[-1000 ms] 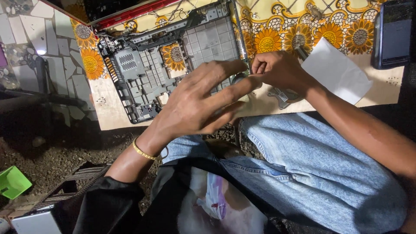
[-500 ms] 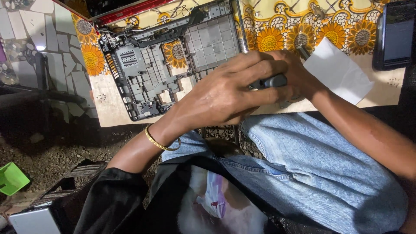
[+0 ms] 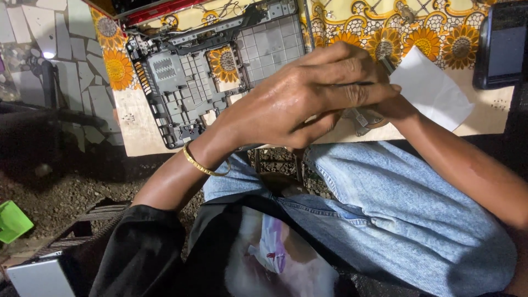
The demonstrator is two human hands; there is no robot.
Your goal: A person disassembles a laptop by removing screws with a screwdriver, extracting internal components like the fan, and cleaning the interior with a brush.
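The left hand [image 3: 308, 96] had moved right from the laptop chassis [image 3: 209, 71], covering the right hand [image 3: 393, 104]; both grasped a thin metal tool [image 3: 385, 65], indicating regripping.

The left hand [image 3: 308, 93] has slid rightward off the laptop shell [image 3: 203, 71], now covering the right hand [image 3: 393, 102].

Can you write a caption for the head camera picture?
Two hands meet over a small metal part beside an opened laptop shell.
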